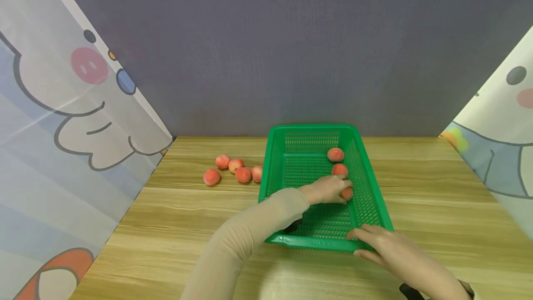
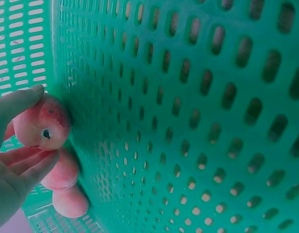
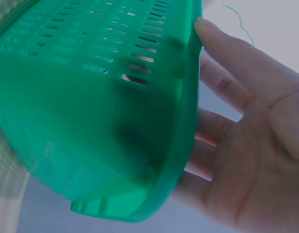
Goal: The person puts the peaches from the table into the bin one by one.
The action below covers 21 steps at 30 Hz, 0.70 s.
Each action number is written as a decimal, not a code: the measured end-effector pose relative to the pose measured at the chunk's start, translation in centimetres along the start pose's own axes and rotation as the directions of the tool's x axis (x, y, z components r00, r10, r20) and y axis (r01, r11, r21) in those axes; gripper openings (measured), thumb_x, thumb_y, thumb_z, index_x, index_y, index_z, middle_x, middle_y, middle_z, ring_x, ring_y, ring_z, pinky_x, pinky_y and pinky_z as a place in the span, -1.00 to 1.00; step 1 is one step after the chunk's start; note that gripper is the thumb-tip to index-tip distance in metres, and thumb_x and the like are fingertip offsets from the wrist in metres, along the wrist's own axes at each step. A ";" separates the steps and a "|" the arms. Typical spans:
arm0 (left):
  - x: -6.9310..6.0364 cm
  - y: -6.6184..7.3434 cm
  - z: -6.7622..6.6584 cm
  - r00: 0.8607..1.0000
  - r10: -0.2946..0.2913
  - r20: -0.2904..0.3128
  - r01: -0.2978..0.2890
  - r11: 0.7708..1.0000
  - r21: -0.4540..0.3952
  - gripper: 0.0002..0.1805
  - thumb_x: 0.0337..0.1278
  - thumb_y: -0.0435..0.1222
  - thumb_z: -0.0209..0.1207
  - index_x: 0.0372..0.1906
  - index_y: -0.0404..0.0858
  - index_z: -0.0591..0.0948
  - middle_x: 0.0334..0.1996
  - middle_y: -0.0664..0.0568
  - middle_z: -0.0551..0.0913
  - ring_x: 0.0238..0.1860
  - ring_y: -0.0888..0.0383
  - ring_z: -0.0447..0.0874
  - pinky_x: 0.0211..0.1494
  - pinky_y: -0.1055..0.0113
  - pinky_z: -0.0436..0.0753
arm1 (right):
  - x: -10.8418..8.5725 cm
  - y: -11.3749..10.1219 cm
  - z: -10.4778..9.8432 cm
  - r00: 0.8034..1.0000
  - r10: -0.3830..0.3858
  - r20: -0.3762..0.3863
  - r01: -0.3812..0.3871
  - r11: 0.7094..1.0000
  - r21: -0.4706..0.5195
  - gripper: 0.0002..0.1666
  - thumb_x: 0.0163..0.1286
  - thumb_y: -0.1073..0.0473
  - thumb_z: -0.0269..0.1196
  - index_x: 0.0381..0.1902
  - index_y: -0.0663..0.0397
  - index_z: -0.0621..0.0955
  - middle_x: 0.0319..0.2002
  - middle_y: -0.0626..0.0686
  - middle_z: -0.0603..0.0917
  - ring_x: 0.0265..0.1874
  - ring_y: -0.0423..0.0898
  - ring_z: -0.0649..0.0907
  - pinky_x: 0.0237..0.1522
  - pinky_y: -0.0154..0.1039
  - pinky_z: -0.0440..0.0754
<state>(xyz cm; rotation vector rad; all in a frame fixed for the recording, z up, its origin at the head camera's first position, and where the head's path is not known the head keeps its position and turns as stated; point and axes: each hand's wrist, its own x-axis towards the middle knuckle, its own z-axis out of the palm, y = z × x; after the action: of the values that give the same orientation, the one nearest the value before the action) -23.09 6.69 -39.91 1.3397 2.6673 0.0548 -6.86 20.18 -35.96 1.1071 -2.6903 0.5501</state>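
Note:
A green perforated plastic basket stands on the wooden table. Reaching over its left side, my left hand grips a peach low inside, near the right wall. Thumb and fingers lie round this peach in the left wrist view. Beyond it along that wall sit a second peach and a third peach. At the front right corner my right hand holds the basket's rim, with thumb and fingers on either side of it.
Several loose peaches lie on the wooden table left of the basket; one is partly hidden by its side. A grey wall rises behind the table. Cartoon-printed sheets flank both sides.

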 end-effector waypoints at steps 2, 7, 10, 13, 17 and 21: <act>0.0 0.0 0.0 1.000 0.002 -0.001 -0.002 1.000 0.001 -0.45 -0.05 -0.07 0.23 0.11 -0.11 0.43 0.02 0.07 0.39 -0.18 0.33 0.49 -0.25 0.60 0.44 | 0.0 0.0 0.0 1.000 -0.003 -0.004 0.003 1.000 0.000 -0.69 0.06 0.11 0.29 -0.19 -0.15 0.52 -0.30 -0.19 0.53 -0.37 -0.24 0.56 -0.50 -0.39 0.52; 0.0 0.1 -0.1 1.000 0.012 -0.012 -0.012 1.000 0.014 -0.44 -0.06 -0.05 0.22 0.12 -0.11 0.44 0.01 0.07 0.39 -0.19 0.33 0.49 -0.23 0.61 0.44 | 0.0 0.0 0.0 1.000 -0.004 -0.002 0.004 1.000 0.010 -0.70 0.06 0.12 0.29 -0.19 -0.15 0.52 -0.30 -0.20 0.52 -0.37 -0.26 0.55 -0.50 -0.39 0.52; 0.0 0.1 -0.2 1.000 0.009 -0.004 -0.009 1.000 0.021 -0.43 -0.06 -0.03 0.21 0.12 -0.10 0.43 0.02 0.07 0.38 -0.18 0.33 0.49 -0.23 0.60 0.44 | 0.0 0.0 0.0 1.000 -0.001 0.005 0.001 1.000 0.015 -0.70 0.07 0.11 0.28 -0.19 -0.15 0.52 -0.30 -0.19 0.52 -0.37 -0.26 0.55 -0.50 -0.38 0.52; 0.0 0.2 -0.3 1.000 0.002 0.009 -0.002 1.000 0.017 -0.42 -0.06 -0.02 0.21 0.13 -0.08 0.42 0.04 0.07 0.37 -0.18 0.33 0.49 -0.24 0.60 0.44 | 0.0 0.0 0.0 1.000 -0.003 0.004 0.002 1.000 0.016 -0.70 0.07 0.12 0.28 -0.20 -0.15 0.52 -0.30 -0.19 0.53 -0.38 -0.25 0.56 -0.51 -0.38 0.52; 0.0 0.2 -0.4 1.000 0.002 0.017 -0.002 1.000 0.008 -0.42 -0.06 -0.01 0.21 0.13 -0.08 0.42 0.05 0.06 0.36 -0.20 0.34 0.49 -0.25 0.61 0.44 | 0.0 0.0 0.0 1.000 -0.004 -0.001 0.004 1.000 0.013 -0.70 0.06 0.12 0.28 -0.20 -0.15 0.52 -0.30 -0.19 0.53 -0.38 -0.25 0.56 -0.51 -0.38 0.52; -0.1 0.3 -0.5 1.000 0.019 0.011 -0.019 1.000 0.005 -0.42 -0.07 0.00 0.21 0.12 -0.09 0.44 0.01 0.07 0.38 -0.25 0.37 0.47 -0.29 0.63 0.43 | 0.0 0.0 0.0 1.000 -0.001 -0.001 0.001 1.000 0.006 -0.70 0.06 0.11 0.28 -0.20 -0.14 0.52 -0.30 -0.19 0.53 -0.38 -0.25 0.55 -0.51 -0.38 0.52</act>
<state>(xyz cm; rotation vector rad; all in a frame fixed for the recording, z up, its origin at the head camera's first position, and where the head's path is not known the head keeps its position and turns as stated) -22.92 6.80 -39.38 1.3626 2.6484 0.0429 -6.86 20.19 -35.97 1.1094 -2.6887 0.5588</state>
